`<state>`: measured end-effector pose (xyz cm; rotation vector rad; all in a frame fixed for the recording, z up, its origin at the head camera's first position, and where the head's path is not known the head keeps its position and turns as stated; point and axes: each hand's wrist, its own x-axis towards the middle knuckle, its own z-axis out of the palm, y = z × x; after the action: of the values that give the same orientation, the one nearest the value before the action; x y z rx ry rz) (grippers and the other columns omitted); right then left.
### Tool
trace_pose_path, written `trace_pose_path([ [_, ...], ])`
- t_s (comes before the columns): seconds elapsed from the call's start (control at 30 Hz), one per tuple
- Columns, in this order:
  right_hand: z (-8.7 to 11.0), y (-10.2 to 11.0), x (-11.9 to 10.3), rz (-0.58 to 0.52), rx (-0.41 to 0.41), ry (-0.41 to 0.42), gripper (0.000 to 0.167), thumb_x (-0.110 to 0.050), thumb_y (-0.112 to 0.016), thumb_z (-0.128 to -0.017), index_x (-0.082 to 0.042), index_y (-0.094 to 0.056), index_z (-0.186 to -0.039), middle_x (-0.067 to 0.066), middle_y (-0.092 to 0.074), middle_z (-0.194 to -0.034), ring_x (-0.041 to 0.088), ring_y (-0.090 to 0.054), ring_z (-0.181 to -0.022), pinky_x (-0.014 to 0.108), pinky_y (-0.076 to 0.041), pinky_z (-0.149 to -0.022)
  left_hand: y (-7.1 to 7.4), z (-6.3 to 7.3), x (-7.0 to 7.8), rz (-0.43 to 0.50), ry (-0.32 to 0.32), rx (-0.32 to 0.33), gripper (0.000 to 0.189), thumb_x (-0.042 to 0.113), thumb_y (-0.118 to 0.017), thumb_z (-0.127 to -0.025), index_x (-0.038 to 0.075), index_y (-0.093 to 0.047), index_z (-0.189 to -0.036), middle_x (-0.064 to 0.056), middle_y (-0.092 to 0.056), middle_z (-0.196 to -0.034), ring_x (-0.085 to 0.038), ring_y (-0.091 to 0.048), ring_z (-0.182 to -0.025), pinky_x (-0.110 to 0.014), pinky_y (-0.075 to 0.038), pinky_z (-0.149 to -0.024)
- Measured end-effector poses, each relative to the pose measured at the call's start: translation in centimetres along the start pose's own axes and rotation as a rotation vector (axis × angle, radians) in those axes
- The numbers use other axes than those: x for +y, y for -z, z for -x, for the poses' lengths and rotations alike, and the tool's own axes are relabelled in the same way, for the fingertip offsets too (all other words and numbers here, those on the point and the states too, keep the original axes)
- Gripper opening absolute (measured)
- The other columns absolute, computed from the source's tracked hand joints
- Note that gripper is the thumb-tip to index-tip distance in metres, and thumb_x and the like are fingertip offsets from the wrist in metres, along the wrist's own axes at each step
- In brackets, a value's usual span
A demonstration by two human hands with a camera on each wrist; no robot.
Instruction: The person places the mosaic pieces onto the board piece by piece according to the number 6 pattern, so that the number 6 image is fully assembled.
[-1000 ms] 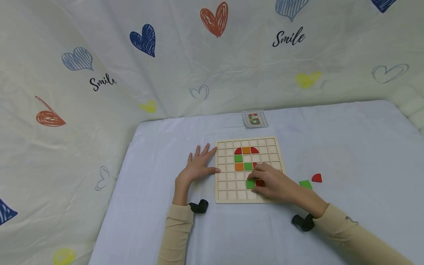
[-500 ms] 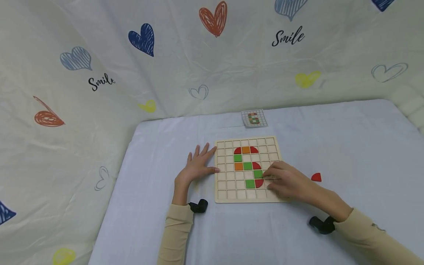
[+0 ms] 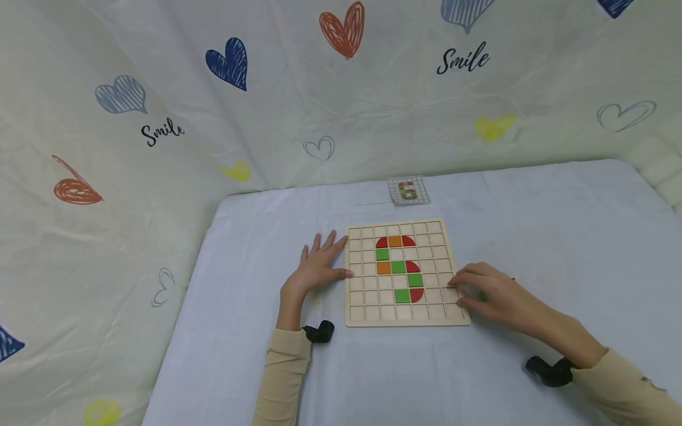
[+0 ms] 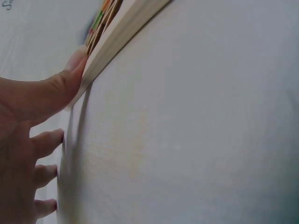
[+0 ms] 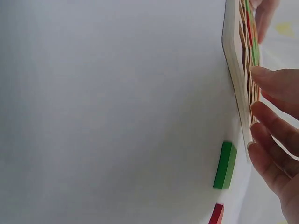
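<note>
A wooden grid board [image 3: 367,300] lies on the white cloth. Red, orange and green tiles sit in its cells, among them a green square tile [image 3: 415,280] above a red quarter-round tile [image 3: 417,294]. My left hand [image 3: 317,272] is spread at the board's left side, its thumb touching the edge. Over the board's right edge is my right hand [image 3: 492,293], fingers loosely bent and apart, holding nothing. Close by on the cloth lie a loose green block [image 5: 224,165] and a red piece [image 5: 216,214]; the right hand mostly hides both in the head view.
A small card [image 3: 408,190] printed with a grid and coloured pattern lies behind the board. A white cloth covers the table [image 3: 575,236]. Behind it hangs a backdrop [image 3: 394,106] with hearts and lettering.
A green square tile now shows in the cell above the lower red tile, where my right hand was. That hand has moved right, off the tiles toward the loose pieces. My left hand stays put.
</note>
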<state>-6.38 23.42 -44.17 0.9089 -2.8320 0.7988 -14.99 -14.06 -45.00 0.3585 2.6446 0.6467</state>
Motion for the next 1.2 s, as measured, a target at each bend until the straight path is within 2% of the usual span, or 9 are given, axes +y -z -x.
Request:
trace_pose_path([
  [0.27, 1.6, 0.6, 1.2, 0.087, 0.022, -0.047, 0.038, -0.004, -0.092, -0.070, -0.013, -0.078, -0.105, 0.000, -0.072, -0.106, 0.024, -0.066, -0.100, 0.044, -0.059, -0.081, 0.2, 0.2, 0.0, 0.006, -0.004, -0.001, 0.089, 0.046, -0.074, -0.092, 0.026, -0.027, -0.165, -0.005, -0.008, -0.174, -0.037, 0.007, -0.160, -0.063, 0.004, -0.126],
  [0.5, 2.8, 0.8, 2.7, 0.134, 0.101, 0.001, 0.040, -0.003, -0.094, -0.063, -0.013, -0.077, -0.098, -0.004, -0.071, -0.100, 0.016, -0.062, -0.090, 0.032, -0.056, -0.074, 0.1, 0.1, -0.2, 0.010, -0.001, -0.001, 0.089, 0.047, -0.074, -0.092, 0.026, -0.027, -0.165, -0.005, -0.007, -0.174, -0.037, 0.007, -0.160, -0.063, 0.004, -0.126],
  [0.7, 3.2, 1.0, 3.2, 0.156, 0.082, -0.013, 0.035, -0.004, -0.093, -0.064, -0.014, -0.077, -0.093, -0.006, -0.069, -0.097, 0.015, -0.060, -0.089, 0.033, -0.055, -0.073, 0.2, 0.2, -0.2, 0.011, -0.002, 0.002, 0.089, 0.046, -0.074, -0.092, 0.025, -0.027, -0.165, -0.006, -0.008, -0.174, -0.038, 0.006, -0.160, -0.064, 0.004, -0.126],
  [0.87, 3.0, 0.9, 3.3, 0.137, 0.077, -0.009, 0.036, -0.003, -0.095, -0.063, -0.017, -0.075, -0.090, -0.009, -0.067, -0.095, 0.015, -0.060, -0.088, 0.032, -0.054, -0.072, 0.1, 0.2, -0.2, 0.009, -0.003, -0.001, 0.089, 0.046, -0.074, -0.092, 0.025, -0.027, -0.165, -0.006, -0.008, -0.174, -0.038, 0.007, -0.160, -0.064, 0.003, -0.126],
  [1.2, 2.6, 0.3, 3.2, 0.023, 0.138, 0.049, 0.047, 0.008, -0.094, -0.056, -0.011, -0.070, -0.091, -0.006, -0.068, -0.088, 0.000, -0.057, -0.074, 0.011, -0.048, -0.064, -0.1, -0.1, -0.2, 0.005, -0.001, 0.002, 0.090, 0.047, -0.075, -0.091, 0.027, -0.027, -0.165, -0.003, -0.007, -0.174, -0.035, 0.008, -0.160, -0.062, 0.005, -0.126],
])
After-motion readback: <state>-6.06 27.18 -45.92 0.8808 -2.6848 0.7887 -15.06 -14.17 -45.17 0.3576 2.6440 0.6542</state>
